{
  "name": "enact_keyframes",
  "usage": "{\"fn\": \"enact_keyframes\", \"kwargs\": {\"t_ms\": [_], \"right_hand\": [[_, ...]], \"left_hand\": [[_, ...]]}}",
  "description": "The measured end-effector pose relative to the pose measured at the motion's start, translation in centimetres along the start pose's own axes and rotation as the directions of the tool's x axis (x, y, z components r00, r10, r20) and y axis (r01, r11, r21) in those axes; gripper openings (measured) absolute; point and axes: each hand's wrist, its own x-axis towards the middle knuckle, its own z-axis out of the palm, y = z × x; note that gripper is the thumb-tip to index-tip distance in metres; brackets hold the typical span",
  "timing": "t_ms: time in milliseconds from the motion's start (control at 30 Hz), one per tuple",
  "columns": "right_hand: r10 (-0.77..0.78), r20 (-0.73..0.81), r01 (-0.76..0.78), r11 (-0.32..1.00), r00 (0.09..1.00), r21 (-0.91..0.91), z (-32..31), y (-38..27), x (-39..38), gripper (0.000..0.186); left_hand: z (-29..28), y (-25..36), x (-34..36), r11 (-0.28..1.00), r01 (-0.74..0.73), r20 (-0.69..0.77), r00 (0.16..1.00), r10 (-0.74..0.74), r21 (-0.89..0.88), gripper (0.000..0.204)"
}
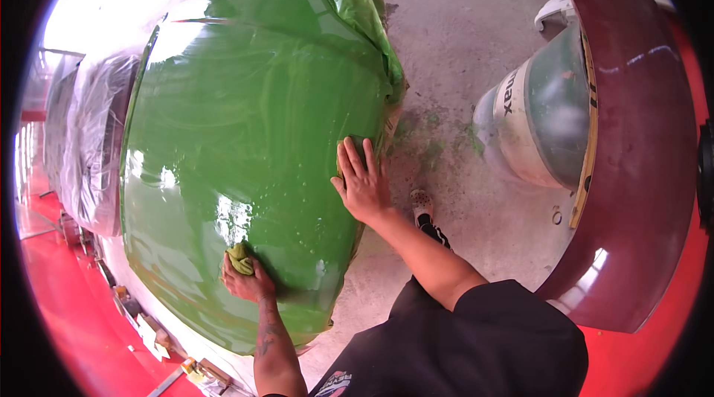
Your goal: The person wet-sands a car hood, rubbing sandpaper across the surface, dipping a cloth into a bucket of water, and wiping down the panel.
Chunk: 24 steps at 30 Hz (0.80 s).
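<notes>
A glossy green car hood (245, 99) lies in front of me, with wet droplets on its right half. My left hand (249, 280) is closed around a crumpled yellow-green cloth (239, 258) on the hood's near part. Close to the right edge, my right hand (362, 183) lies flat with its fingers stretched out. A thin yellowish edge shows beside its index finger; what lies under the palm is hidden. Green-stained masking film (364, 14) hangs off the hood's far right corner.
A curved dark red panel (632, 136) stands at the right, beside a large tapered drum (539, 114). Plastic-wrapped panels (97, 136) stand at the left. Small items line the base of the red wall (56, 278). My shoe (422, 205) is on the concrete floor (461, 25).
</notes>
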Motion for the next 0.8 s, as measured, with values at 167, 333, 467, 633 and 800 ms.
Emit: {"fn": "enact_keyframes", "kwargs": {"t_ms": [167, 333, 467, 633, 800], "right_hand": [[0.133, -0.192, -0.14, 0.99, 0.972, -0.027, -1.5, 4.4, 9.1, 0.064], [0.096, -0.177, -0.119, 0.985, 0.98, -0.124, -0.6, 2.6, 7.4, 0.064], [0.17, -0.19, -0.175, 0.985, 0.967, -0.008, -2.0, 5.6, 10.9, 0.064], [0.178, -0.229, -0.184, 0.983, 0.957, -0.007, -0.6, 5.6, 11.2, 0.065], [0.104, -0.223, -0.121, 0.991, 0.969, -0.064, -1.4, 6.4, 11.4, 0.067]], "left_hand": [[0.4, 0.3, 0.1, 1.0, 0.016, -0.004, 1.0, -0.016, -0.006, 0.065], [-0.2, 0.7, 0.0, 0.998, 0.067, 0.003, 0.998, -0.068, 0.016, 0.064], [0.5, 0.5, 0.1, 1.0, 0.011, -0.01, 1.0, -0.011, -0.017, 0.064], [0.5, 0.2, 0.1, 1.0, -0.002, -0.041, 0.999, 0.002, -0.003, 0.062], [0.3, 0.7, 0.2, 1.0, 0.017, -0.011, 1.0, -0.017, -0.009, 0.061]]}}
